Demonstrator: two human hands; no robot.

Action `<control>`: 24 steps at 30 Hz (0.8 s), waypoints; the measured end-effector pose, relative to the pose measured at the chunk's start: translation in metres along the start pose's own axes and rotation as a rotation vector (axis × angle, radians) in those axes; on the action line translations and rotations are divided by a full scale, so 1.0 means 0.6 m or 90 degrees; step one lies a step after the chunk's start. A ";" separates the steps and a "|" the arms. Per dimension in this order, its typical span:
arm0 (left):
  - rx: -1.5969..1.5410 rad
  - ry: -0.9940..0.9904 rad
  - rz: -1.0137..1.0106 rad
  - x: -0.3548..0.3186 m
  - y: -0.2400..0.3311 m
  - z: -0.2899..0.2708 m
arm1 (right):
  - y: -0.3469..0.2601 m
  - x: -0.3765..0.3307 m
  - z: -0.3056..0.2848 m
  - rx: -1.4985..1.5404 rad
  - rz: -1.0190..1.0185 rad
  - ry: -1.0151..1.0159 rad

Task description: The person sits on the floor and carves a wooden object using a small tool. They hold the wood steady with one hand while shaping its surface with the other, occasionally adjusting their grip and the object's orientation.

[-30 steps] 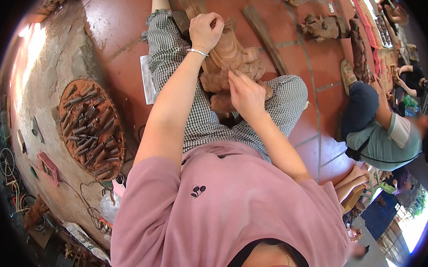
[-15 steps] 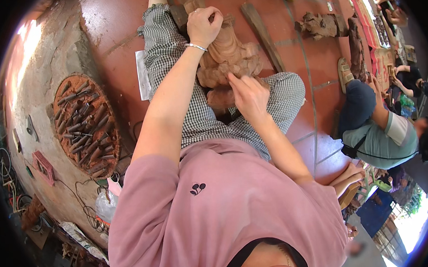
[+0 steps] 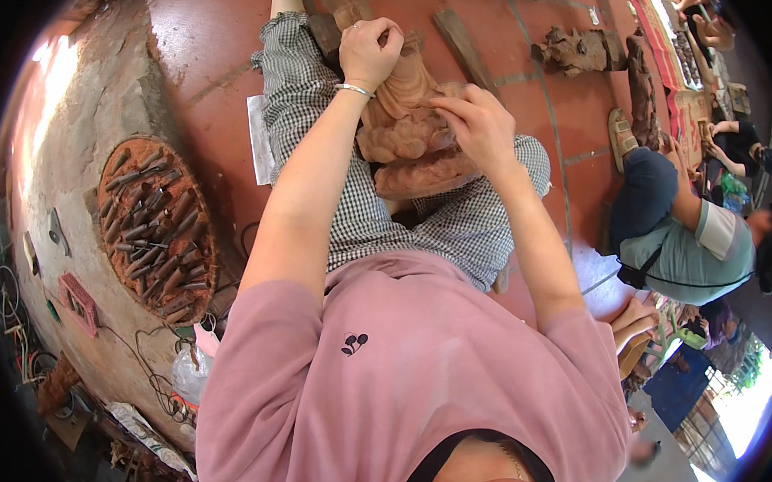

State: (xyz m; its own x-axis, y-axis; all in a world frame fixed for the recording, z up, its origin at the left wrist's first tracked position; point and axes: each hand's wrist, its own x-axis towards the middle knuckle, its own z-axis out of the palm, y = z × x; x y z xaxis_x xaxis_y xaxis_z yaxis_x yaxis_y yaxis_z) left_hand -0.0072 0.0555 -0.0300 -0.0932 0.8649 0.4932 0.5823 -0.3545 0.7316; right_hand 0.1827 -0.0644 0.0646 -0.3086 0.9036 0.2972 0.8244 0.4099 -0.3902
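A carved wooden figure (image 3: pixel 406 137) with draped folds and a lumpy base lies across my lap, its base toward me. My left hand (image 3: pixel 371 54), a bracelet at the wrist, is closed over the narrower upper part of the carving. On the figure's right side is my right hand (image 3: pixel 485 133), its thumb and fingertips pinched together against the folds just above the base. Whatever is between those fingertips is too small or too hidden to make out.
To my left, a round tray (image 3: pixel 130 295) holds wood dust and several chisels (image 3: pixel 157 221). A wooden bar (image 3: pixel 464 48) lies on the tiled floor beyond the carving. Rough wood pieces (image 3: pixel 580 50) lie farther right, near a seated person (image 3: pixel 688 254). A pink basket (image 3: pixel 79 303) stands at far left.
My right hand has moved up and to the right, from the lumpy base to the folds at the carving's right side. My left hand stays in place.
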 end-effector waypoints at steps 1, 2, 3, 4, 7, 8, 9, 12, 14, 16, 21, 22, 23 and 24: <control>-0.005 -0.011 -0.008 0.001 0.004 0.002 | 0.005 0.015 0.018 0.018 -0.016 -0.026; -0.010 -0.019 -0.017 0.003 0.005 0.004 | 0.006 0.030 0.043 0.035 -0.035 -0.052; -0.016 -0.020 -0.003 0.005 0.006 0.005 | 0.005 0.041 0.058 0.052 -0.053 -0.077; -0.010 -0.016 -0.005 0.004 0.004 0.003 | 0.001 0.051 0.059 0.062 -0.067 -0.097; -0.009 -0.005 0.007 -0.001 0.003 -0.001 | 0.014 0.056 0.050 0.107 -0.082 -0.120; -0.011 0.003 0.011 0.000 0.004 0.000 | 0.033 0.050 0.046 0.125 -0.068 -0.125; -0.015 0.009 0.015 0.000 0.006 0.001 | 0.052 0.042 0.042 0.143 -0.052 -0.129; -0.017 -0.015 -0.002 0.003 0.014 0.007 | 0.050 0.047 0.032 0.127 -0.063 -0.104; -0.036 -0.017 0.009 0.001 0.002 -0.001 | 0.042 0.064 0.041 0.117 -0.079 -0.119; -0.043 -0.018 0.002 -0.003 -0.007 -0.008 | 0.052 0.063 0.031 0.123 -0.097 -0.149; -0.033 -0.020 0.016 0.005 0.012 0.000 | 0.077 0.053 0.031 0.131 -0.115 -0.098; -0.032 -0.018 0.005 0.002 0.005 -0.001 | 0.055 0.057 0.040 0.160 -0.121 -0.094; -0.029 -0.020 -0.005 -0.001 -0.006 -0.006 | 0.037 0.061 0.072 0.172 -0.140 -0.085; -0.040 -0.042 -0.017 -0.001 0.001 0.001 | 0.037 0.057 0.087 0.175 -0.146 -0.071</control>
State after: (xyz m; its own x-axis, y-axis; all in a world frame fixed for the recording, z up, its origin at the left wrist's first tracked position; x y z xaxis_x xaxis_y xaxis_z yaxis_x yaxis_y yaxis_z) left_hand -0.0064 0.0550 -0.0302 -0.0535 0.8954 0.4420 0.5280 -0.3504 0.7736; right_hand 0.1656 -0.0181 0.0207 -0.5329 0.7861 0.3130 0.5739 0.6077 -0.5490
